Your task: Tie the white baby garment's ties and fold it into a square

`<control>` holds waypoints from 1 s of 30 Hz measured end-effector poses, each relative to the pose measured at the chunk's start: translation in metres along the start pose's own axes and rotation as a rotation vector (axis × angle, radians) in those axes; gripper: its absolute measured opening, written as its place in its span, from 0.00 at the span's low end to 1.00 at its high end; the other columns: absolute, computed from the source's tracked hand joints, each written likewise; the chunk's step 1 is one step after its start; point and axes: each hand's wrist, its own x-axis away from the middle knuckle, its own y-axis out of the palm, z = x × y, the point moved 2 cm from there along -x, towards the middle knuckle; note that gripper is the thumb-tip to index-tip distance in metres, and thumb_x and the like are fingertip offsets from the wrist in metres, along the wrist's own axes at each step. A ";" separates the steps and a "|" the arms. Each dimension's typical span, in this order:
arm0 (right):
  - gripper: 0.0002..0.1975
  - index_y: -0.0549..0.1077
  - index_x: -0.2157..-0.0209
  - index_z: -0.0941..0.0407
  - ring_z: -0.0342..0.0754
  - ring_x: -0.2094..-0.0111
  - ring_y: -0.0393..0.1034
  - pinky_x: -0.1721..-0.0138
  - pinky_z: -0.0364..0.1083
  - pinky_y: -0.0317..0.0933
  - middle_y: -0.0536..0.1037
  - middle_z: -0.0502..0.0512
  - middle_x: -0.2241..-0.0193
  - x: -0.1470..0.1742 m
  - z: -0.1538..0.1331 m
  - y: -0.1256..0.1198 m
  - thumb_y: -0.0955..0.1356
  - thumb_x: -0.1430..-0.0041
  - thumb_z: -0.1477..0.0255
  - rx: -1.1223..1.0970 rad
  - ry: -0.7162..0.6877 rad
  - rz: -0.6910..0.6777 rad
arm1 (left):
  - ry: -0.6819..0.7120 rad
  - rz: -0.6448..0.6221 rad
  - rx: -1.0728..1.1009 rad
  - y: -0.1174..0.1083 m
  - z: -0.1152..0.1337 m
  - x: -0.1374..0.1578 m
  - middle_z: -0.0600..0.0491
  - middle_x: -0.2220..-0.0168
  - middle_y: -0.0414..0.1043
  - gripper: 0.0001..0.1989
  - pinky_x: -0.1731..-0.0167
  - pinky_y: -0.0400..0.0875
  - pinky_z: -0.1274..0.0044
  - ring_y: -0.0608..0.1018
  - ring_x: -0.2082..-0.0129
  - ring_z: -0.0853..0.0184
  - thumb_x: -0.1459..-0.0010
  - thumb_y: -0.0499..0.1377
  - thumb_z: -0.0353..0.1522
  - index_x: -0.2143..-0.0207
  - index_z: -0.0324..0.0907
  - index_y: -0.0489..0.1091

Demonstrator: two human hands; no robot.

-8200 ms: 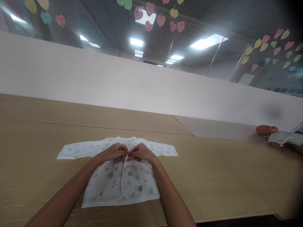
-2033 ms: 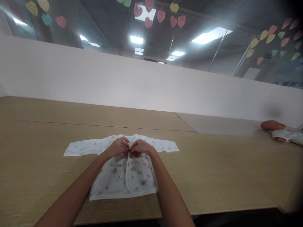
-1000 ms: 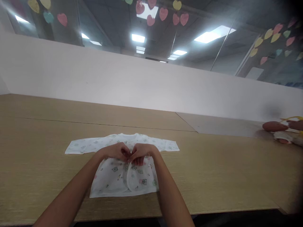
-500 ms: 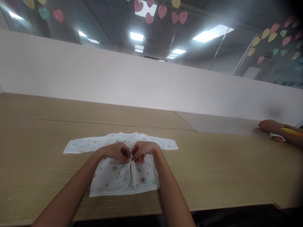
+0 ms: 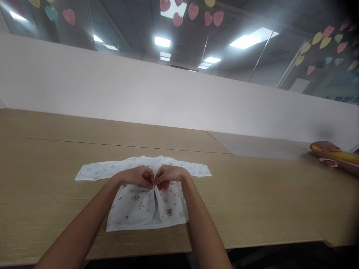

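Observation:
A small white long-sleeved baby shirt [image 5: 131, 209] with a green and pink print lies spread on the table, its neckline away from me and both sleeves stretched sideways. The front is split, and its two edges part below my fingers. My left hand [image 5: 140, 176] pinches the left front edge at mid-chest. Right beside it, my right hand [image 5: 168, 176] pinches the other edge, fingertips touching or nearly touching those of the left. Whatever fastener lies between the fingertips is hidden.
The wooden table [image 5: 266, 198] spreads around the shirt, with a grey panel [image 5: 252, 147] at its back. Behind stands a low white wall [image 5: 168, 97] below glass with paper hearts. At the far right are another person's arm [image 5: 346, 166] and something yellow [image 5: 343, 155].
My fingertips have come closer together, bringing the two front edges to meet. The gap below them has widened slightly. At the far right, the other person's arm has shifted.

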 end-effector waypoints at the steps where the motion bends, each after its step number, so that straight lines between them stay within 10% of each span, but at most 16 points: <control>1: 0.15 0.73 0.75 0.62 0.41 0.79 0.70 0.76 0.40 0.66 0.74 0.51 0.81 0.000 0.000 0.000 0.73 0.59 0.64 -0.004 0.001 0.000 | -0.003 0.004 0.005 0.000 -0.001 0.000 0.58 0.75 0.71 0.13 0.72 0.64 0.80 0.73 0.73 0.71 0.59 0.66 0.35 0.72 0.40 0.66; 30: 0.07 0.71 0.75 0.62 0.42 0.78 0.71 0.75 0.40 0.67 0.74 0.48 0.81 -0.011 0.001 0.004 0.71 0.61 0.80 -0.003 -0.024 0.018 | -0.047 0.079 0.043 0.001 0.000 0.000 0.54 0.73 0.74 0.22 0.70 0.68 0.76 0.77 0.69 0.65 0.60 0.66 0.31 0.63 0.41 0.61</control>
